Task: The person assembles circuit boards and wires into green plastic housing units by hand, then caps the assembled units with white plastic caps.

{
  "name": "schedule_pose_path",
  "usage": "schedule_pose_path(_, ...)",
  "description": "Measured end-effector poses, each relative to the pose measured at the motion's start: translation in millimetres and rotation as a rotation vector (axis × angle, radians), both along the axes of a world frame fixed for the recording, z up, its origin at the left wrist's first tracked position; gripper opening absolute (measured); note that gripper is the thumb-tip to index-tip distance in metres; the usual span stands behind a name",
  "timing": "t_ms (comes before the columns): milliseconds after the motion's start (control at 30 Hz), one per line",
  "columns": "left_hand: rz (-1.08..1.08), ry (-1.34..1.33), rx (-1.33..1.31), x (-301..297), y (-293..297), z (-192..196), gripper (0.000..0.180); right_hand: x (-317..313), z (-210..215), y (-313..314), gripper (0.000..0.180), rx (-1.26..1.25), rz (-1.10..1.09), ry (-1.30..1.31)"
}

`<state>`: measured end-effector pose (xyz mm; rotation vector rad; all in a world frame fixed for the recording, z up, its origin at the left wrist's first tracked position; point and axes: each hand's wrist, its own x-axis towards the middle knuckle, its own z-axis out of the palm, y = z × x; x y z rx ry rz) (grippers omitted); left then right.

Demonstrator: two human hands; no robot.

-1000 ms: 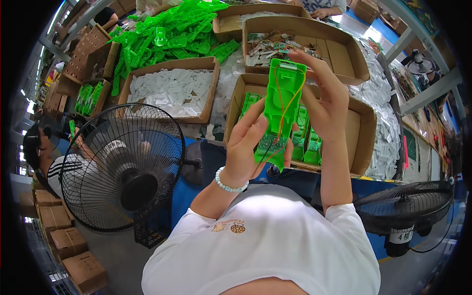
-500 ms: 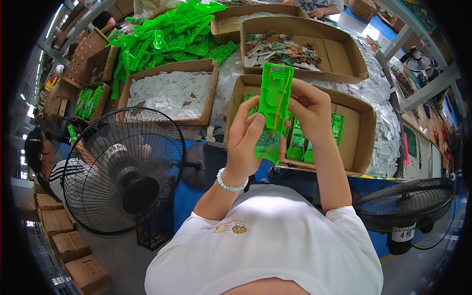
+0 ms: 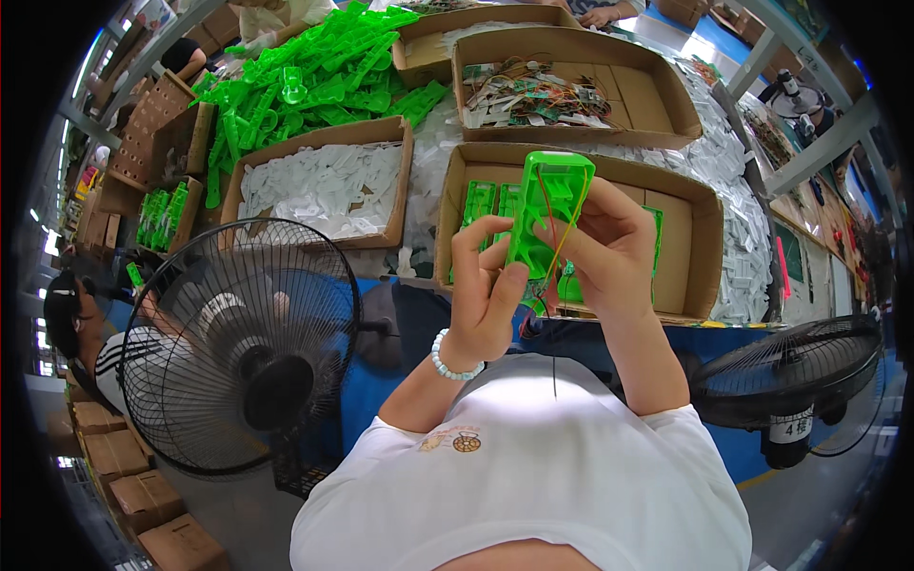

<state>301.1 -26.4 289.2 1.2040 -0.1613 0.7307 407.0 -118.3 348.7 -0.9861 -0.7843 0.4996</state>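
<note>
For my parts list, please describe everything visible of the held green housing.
The green housing is a long, open, ribbed, plastic-looking shell. Red and yellow wires run inside. It is tilted before a cardboard box, lower end partly hidden. The left hand grips its left side; the right hand touches its right.

One head-worn fisheye view — downward and forward (very wide), near left hand [image 3: 479, 305] and right hand [image 3: 610, 252].

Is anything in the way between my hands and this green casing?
Nothing visible: your left hand and right hand both touch the green casing. Thin wires run along its open side, near the right hand.
</note>
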Motion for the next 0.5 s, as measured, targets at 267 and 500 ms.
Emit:
schedule_pose_path(267,-0.030,-0.112,-0.295,-25,15,-26,0.050,15,9,29,0.037,-0.348,0.324,-0.558)
schedule_pose_path(500,-0.012,0.072,-0.462,-85,37,-76,0.046,27,27,137,0.034,-0.788,0.375,-0.972)
